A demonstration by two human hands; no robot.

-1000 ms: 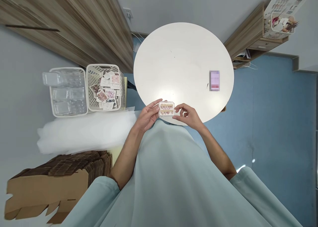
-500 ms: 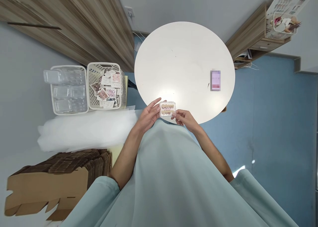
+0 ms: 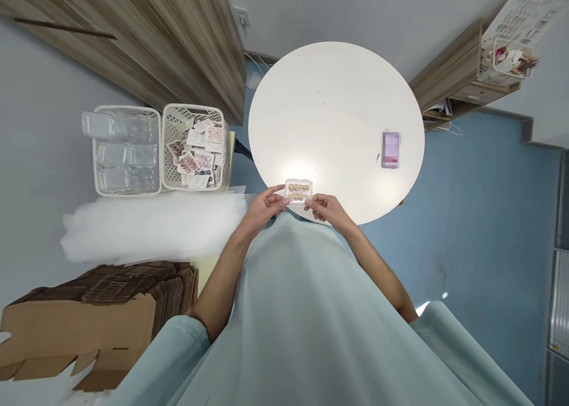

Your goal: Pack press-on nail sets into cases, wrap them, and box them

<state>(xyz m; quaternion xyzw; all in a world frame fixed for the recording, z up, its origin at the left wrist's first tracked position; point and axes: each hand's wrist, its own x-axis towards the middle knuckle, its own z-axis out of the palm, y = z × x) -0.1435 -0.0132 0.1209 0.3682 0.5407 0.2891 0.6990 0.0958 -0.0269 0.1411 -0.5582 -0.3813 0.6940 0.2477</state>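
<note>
Between my two hands is a small clear plastic box [image 3: 299, 191], at the near edge of the round white table [image 3: 338, 109]. Two tan strips and rows of pinkish pieces, apparently press-on nails, show inside it. My left hand [image 3: 265, 209] pinches its lower left corner, with the index finger stretched along the left side. The lower right corner is between the thumb and fingers of my right hand [image 3: 329, 210]. Whether the box touches the table, I cannot tell.
Left of the table stand a white basket [image 3: 165, 175] of nail cards and another basket [image 3: 95, 178] of clear plastic boxes. Nearer lie a white translucent bundle [image 3: 146, 228] and stacked flat cartons [image 3: 89, 329]. A purple, blurred-out item [image 3: 391, 150] lies on the table's right.
My left fingers have closed in on the box's lower left corner; before, they were more spread beside it. The box sits slightly higher between the hands. The whole view has shifted a little.
</note>
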